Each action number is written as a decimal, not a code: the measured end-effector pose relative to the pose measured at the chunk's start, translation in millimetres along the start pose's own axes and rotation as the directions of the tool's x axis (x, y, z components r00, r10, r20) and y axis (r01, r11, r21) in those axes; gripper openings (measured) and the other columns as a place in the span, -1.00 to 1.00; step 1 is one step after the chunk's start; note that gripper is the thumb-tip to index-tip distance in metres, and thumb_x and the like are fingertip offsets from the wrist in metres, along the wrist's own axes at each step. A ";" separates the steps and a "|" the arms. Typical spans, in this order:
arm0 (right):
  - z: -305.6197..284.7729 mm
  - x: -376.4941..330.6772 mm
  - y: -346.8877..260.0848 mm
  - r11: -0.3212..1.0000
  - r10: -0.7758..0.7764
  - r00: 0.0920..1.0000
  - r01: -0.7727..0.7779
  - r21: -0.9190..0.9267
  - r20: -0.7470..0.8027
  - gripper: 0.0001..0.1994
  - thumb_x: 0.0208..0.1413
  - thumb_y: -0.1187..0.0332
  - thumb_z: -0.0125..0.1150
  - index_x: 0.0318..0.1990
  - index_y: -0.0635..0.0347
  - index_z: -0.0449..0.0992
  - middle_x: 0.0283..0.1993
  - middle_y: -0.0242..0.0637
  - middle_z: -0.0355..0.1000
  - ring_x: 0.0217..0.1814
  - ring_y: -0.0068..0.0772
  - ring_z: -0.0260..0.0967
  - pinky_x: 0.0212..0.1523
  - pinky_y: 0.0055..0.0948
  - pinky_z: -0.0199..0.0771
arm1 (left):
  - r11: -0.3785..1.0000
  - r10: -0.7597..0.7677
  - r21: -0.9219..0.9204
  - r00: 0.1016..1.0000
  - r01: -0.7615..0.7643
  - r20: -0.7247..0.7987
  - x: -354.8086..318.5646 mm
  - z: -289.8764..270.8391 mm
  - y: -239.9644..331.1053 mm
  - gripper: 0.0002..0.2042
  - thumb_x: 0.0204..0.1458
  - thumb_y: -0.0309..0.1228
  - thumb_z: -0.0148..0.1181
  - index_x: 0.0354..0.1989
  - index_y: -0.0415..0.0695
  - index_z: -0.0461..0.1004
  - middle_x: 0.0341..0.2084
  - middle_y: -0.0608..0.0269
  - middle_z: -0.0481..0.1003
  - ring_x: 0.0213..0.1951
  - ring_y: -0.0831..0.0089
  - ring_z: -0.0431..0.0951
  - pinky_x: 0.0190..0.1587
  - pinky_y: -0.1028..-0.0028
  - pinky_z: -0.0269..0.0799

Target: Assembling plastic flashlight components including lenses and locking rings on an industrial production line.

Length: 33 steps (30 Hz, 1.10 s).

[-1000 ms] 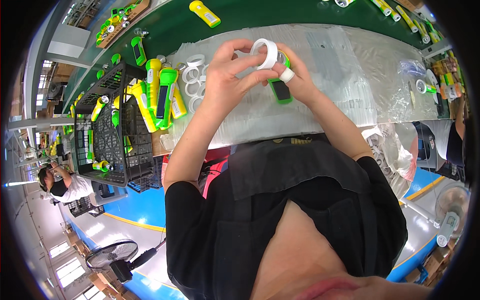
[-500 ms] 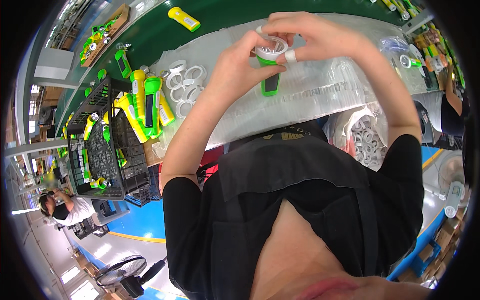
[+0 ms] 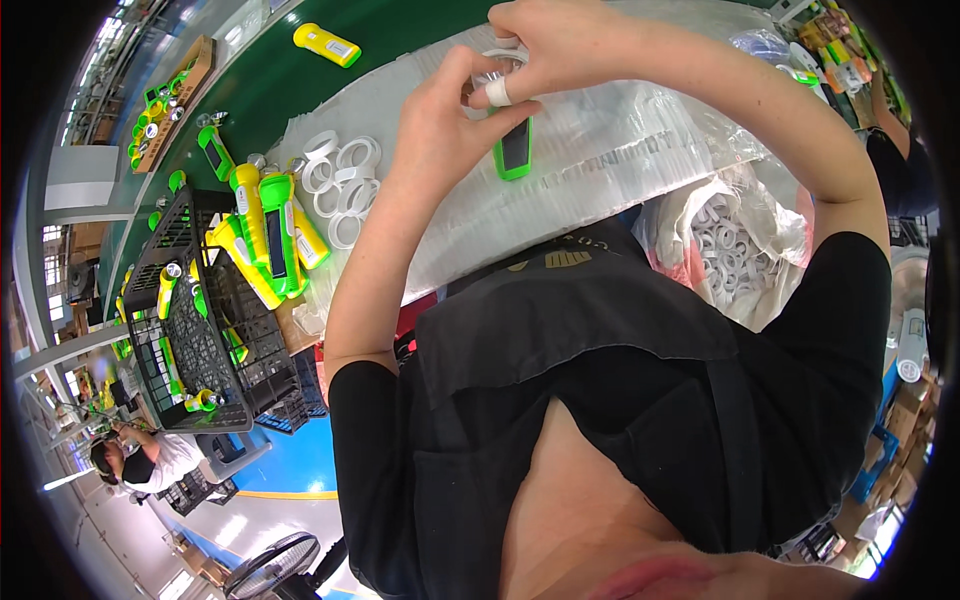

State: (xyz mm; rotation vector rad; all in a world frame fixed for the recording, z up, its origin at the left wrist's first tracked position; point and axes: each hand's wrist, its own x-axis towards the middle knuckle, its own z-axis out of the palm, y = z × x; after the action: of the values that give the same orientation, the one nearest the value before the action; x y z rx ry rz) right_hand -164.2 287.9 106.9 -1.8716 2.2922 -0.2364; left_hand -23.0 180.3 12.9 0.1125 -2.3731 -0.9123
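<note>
A green flashlight point(image 3: 514, 152) with a dark panel stands head up over the plastic-covered bench, between my hands. Round its clear head is a white ring point(image 3: 510, 55), partly hidden by fingers. My left hand point(image 3: 440, 118) curls about the flashlight's head from the left, thumb across the front. From above and the right, my right hand point(image 3: 548, 45) closes its fingers and taped thumb on the ring. Several loose white rings point(image 3: 352, 192) lie on the bench left of my left forearm.
Yellow and green flashlights point(image 3: 270, 232) are piled at the left beside a black crate point(image 3: 232, 345) holding more. A yellow flashlight point(image 3: 327, 45) lies on the green surface point(image 3: 270, 75) beyond. An open sack point(image 3: 672, 235) of white rings stands at the right. Other people sit at both sides.
My view has shifted, so the bench things appear farther left. My right hand has turned over the ring, its forearm now flatter and its thumb farther left. Both hands keep hold.
</note>
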 end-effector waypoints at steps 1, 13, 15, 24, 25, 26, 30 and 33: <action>7.9 1.7 8.2 1.000 0.002 1.000 -0.002 0.000 0.001 -0.51 -0.19 -0.04 0.34 -0.39 0.30 0.53 -0.43 0.07 0.49 -0.36 0.10 0.48 -0.35 -0.11 0.45 | 1.000 0.011 0.002 1.000 -0.011 -0.013 -2.2 1.4 -1.2 -0.58 -0.21 -0.38 0.53 -0.23 -0.14 0.39 -0.41 0.25 0.56 -0.40 0.46 0.51 -0.31 0.49 0.44; -15.0 -2.1 9.3 0.996 -0.081 0.990 0.076 0.050 0.113 -0.38 -0.17 -0.20 0.19 -0.45 0.37 0.55 -0.46 0.08 0.49 -0.37 0.09 0.49 -0.37 -0.09 0.47 | 0.994 0.105 0.030 0.989 -0.103 -0.102 1.9 12.7 -3.1 -0.59 -0.21 -0.33 0.53 -0.27 -0.12 0.40 -0.42 0.28 0.56 -0.45 0.45 0.49 -0.39 0.50 0.41; 10.4 -17.5 3.9 0.987 -0.144 0.974 0.128 -0.103 -0.174 -0.37 -0.17 -0.22 0.20 -0.44 0.36 0.55 -0.45 0.07 0.49 -0.36 0.08 0.49 -0.37 -0.10 0.47 | 0.991 0.089 0.103 0.993 -0.081 -0.083 1.3 12.4 -0.6 -0.60 -0.20 -0.32 0.52 -0.28 -0.12 0.39 -0.41 0.28 0.57 -0.45 0.46 0.50 -0.38 0.50 0.41; 100.9 -14.1 33.8 0.766 -0.098 0.909 0.328 0.553 -0.404 -0.25 -0.17 0.20 0.49 0.23 0.15 0.30 0.11 -0.19 0.39 0.14 -0.28 0.37 0.12 -0.31 0.37 | 0.996 0.084 -0.015 0.983 -0.087 -0.164 -4.9 7.2 -16.2 -0.57 -0.25 -0.29 0.54 -0.25 -0.11 0.44 -0.40 0.24 0.53 -0.41 0.36 0.55 -0.34 0.42 0.49; 128.5 -29.4 19.4 0.737 -0.063 0.940 0.269 0.620 -0.334 -0.17 -0.19 0.11 0.52 0.27 0.16 0.26 0.13 -0.16 0.40 0.16 -0.30 0.38 0.14 -0.32 0.37 | 0.992 0.098 -0.063 0.978 -0.111 -0.183 -4.9 8.8 -19.4 -0.58 -0.24 -0.31 0.54 -0.25 -0.13 0.43 -0.38 0.23 0.53 -0.38 0.39 0.55 -0.30 0.44 0.49; 158.0 -35.1 4.0 0.629 0.153 0.954 0.109 0.770 -0.260 -0.16 -0.21 0.08 0.55 0.24 0.15 0.28 0.10 -0.16 0.42 0.13 -0.31 0.38 0.12 -0.32 0.37 | 0.982 0.122 -0.118 0.973 -0.147 -0.197 -4.4 10.0 -19.2 -0.58 -0.23 -0.32 0.54 -0.25 -0.14 0.43 -0.36 0.21 0.54 -0.36 0.43 0.55 -0.27 0.46 0.49; 220.9 -1.8 -48.2 0.517 0.492 0.754 0.149 0.843 -0.435 -0.54 -0.15 0.17 0.43 -0.14 0.17 0.39 -0.39 -0.03 0.43 -0.29 -0.11 0.49 -0.24 -0.23 0.46 | 0.756 -0.144 -0.654 0.981 0.023 -0.132 -7.8 2.3 -26.0 -0.69 -0.05 -0.55 0.31 -0.18 -0.17 0.30 -0.32 0.10 0.51 -0.23 0.33 0.56 -0.16 0.39 0.49; 195.4 -25.0 -44.0 -0.096 -0.004 1.000 -0.020 0.995 0.020 -0.67 -0.23 0.33 0.37 -0.28 0.27 0.46 -0.44 -0.24 0.46 -0.39 -0.41 0.48 -0.37 -0.38 0.45 | 0.517 -0.201 -0.839 0.977 0.171 0.075 -12.9 -18.7 -7.1 -0.70 -0.04 -0.51 0.28 -0.20 -0.17 0.27 -0.35 0.03 0.49 -0.30 0.28 0.55 -0.22 0.36 0.49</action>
State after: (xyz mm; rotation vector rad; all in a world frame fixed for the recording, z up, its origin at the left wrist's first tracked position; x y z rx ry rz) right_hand -72.0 301.0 -72.2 -0.8459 1.1024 -1.4731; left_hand -2.9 167.5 13.1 -0.0104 -1.6373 -2.0566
